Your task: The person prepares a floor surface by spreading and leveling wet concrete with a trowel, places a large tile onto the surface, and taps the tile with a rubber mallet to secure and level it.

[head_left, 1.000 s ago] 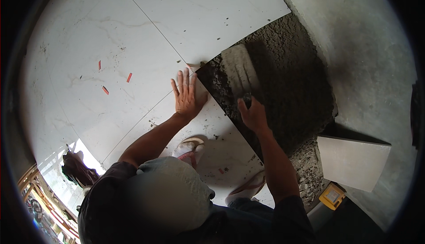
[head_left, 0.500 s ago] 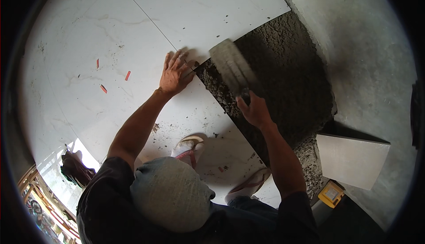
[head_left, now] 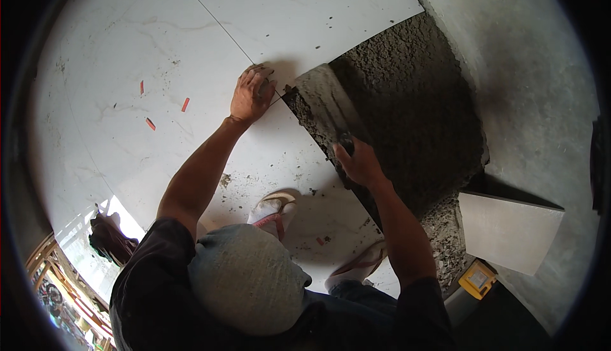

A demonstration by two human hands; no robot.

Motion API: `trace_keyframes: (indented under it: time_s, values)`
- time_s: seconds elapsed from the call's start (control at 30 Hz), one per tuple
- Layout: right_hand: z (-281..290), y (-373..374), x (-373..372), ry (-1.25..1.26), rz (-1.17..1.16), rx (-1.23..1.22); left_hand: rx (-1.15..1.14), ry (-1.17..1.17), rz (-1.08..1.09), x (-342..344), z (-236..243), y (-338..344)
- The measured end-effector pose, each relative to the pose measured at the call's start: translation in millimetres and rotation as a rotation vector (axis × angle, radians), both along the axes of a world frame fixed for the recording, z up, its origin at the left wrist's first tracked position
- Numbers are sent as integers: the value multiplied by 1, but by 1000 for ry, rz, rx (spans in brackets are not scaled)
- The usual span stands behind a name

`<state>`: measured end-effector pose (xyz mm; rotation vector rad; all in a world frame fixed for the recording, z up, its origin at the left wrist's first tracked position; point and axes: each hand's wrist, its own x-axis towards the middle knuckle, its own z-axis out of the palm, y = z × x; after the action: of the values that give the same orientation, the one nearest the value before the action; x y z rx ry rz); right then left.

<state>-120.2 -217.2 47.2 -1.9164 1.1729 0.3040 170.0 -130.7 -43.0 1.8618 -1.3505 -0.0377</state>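
My right hand is closed round the dark handle of a flat trowel. Its broad, mortar-smeared blade lies at the left edge of the dark wet mortar bed, by the tile corner. On the white marbled floor tiles, my left hand rests near the joint and that corner. Its fingers are curled inward; a greyish patch shows between them, and I cannot tell what it is.
Red spacer pieces lie on the tiles at left. A loose tile leans at lower right beside a yellow box-shaped device. Bare concrete borders the mortar on the right. A dark bundle sits at lower left.
The trowel has shifted slightly left and down toward the tile edge, with my right hand. My left hand's fingers have curled in from a more spread position.
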Motion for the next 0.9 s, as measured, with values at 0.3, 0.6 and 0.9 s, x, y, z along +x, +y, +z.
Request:
trace_keyframes:
  time_s: [0.3,0.6,0.9]
  values:
    - [30,-20,-35,-97,58,-194,353,-285,2,-34,13,22]
    - [24,4,-67,201,183,-118,440,-236,-95,-62,22,20]
    - [30,-16,-14,53,57,-164,309,-137,154,-65,2,1]
